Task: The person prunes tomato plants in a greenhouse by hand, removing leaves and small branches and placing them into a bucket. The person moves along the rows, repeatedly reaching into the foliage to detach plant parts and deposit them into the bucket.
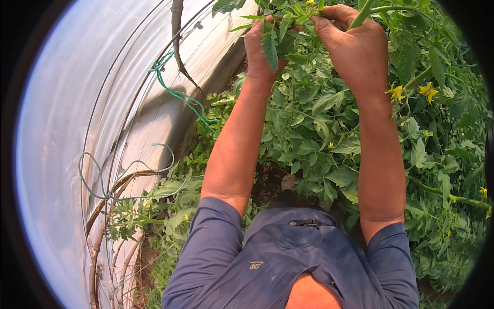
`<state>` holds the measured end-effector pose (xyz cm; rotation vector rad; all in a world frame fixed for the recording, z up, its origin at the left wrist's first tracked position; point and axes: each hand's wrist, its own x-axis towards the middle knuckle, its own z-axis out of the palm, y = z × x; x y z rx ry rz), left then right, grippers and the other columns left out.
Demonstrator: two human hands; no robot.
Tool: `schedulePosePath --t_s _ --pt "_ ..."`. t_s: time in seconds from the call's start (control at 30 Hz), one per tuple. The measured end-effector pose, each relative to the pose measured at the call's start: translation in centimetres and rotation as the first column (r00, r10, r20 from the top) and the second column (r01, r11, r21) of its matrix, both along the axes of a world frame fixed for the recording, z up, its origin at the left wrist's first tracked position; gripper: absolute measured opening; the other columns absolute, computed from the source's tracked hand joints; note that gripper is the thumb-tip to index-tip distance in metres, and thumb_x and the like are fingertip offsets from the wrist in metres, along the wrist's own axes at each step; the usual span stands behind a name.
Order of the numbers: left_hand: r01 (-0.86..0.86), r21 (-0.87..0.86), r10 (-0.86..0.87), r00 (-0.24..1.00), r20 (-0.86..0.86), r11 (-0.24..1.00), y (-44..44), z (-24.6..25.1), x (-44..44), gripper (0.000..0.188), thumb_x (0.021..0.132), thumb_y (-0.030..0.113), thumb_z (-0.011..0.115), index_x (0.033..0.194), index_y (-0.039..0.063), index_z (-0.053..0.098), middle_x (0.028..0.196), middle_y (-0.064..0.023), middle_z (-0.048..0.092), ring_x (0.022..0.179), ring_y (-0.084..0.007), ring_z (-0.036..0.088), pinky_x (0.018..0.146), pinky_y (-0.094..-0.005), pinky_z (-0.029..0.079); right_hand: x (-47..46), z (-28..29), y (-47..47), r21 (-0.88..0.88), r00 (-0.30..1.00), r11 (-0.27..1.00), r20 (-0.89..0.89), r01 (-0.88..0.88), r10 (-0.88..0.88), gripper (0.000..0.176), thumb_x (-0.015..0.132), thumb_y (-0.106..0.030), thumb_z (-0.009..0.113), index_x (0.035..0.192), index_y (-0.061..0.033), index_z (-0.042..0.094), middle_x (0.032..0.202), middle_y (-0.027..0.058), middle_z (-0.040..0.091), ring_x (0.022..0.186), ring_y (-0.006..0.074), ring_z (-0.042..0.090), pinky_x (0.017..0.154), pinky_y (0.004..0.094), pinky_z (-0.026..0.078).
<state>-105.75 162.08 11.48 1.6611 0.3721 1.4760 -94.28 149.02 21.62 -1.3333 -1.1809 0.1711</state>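
Note:
Both of my hands are raised to the leafy top of a tomato plant (295,19) at the upper edge of the view. My left hand (262,54) is curled around the shoot, its fingers partly hidden by a hanging tomato leaf (270,50). From the other side, my right hand (357,50) pinches the shoot between thumb and forefinger. A thick green stem (362,15) crosses over the back of my right hand. Yellow tomato flowers (428,92) hang beside my right wrist.
Dense tomato foliage (312,104) fills the space below and right of my hands. Clear plastic greenhouse film (58,135) curves along the left. Green twine (181,94) and a pale looped string (92,189) hang there near wooden poles (96,247). A shoe (288,181) shows on dark soil.

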Motion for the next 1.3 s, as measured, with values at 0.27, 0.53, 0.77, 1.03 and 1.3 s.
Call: schedulePosePath --t_s 0.27,0.53,0.77,1.03,1.3 --pt "0.117 -0.183 -0.089 0.984 0.152 0.976 0.1 -0.3 0.7 0.027 0.103 0.021 0.054 0.112 -0.002 0.064 0.102 -0.0149 0.071 0.089 -0.0256 0.073 0.086 -0.0399 0.06 -0.8 -0.1 -1.0 0.104 0.985 0.992 -0.162 0.076 -0.058 0.013 0.094 -0.006 0.068 0.102 0.0037 0.072 0.077 0.0039 0.07 0.067 0.009 0.062 0.059 0.027 0.048" --pt "0.563 -0.302 -0.29 0.729 0.62 0.77 0.6 -2.3 -1.8 0.024 0.097 0.01 0.069 0.119 0.0 0.066 0.116 -0.0114 0.072 0.097 -0.0188 0.071 0.085 -0.0331 0.06 0.4 0.1 -4.4 0.261 0.95 0.96 -0.263 -0.099 0.169 0.022 0.096 -0.008 0.069 0.114 0.0034 0.065 0.088 0.0094 0.071 0.067 0.0102 0.057 0.058 0.0253 0.044" --pt "0.223 -0.488 0.047 0.876 0.481 0.844 1.7 -2.1 -3.8 0.021 0.091 0.005 0.076 0.109 0.013 0.068 0.107 -0.002 0.072 0.1 -0.0157 0.065 0.077 -0.0387 0.054 -0.7 -1.9 -12.3 0.094 0.849 0.942 -0.412 -0.323 0.332 0.017 0.093 -0.002 0.072 0.109 0.0024 0.067 0.098 0.0071 0.071 0.061 0.003 0.049 0.053 0.0205 0.039" --pt "0.273 -0.341 -0.054 0.844 0.534 0.899 5.4 -0.9 -1.4 0.036 0.087 0.002 0.078 0.118 0.01 0.062 0.096 -0.0067 0.07 0.095 -0.022 0.07 0.074 -0.0375 0.059 0.1 -5.0 -18.8 -0.311 0.834 0.775 -0.254 -0.55 0.49 0.014 0.088 -0.006 0.078 0.098 0.0004 0.071 0.074 0.0008 0.066 0.061 0.0067 0.055 0.055 0.0244 0.04" --pt "-0.03 -0.61 0.145 0.979 0.14 0.792 3.2 0.1 1.0 0.03 0.092 0.01 0.075 0.119 0.009 0.062 0.09 -0.0064 0.066 0.08 -0.0195 0.065 0.059 -0.0329 0.052 1.6 -9.4 -22.7 -0.493 0.754 0.612 -0.155 -0.619 0.638 0.018 0.09 -0.016 0.069 0.103 -0.0047 0.068 0.08 0.0087 0.068 0.065 0.023 0.065 0.061 0.035 0.052"
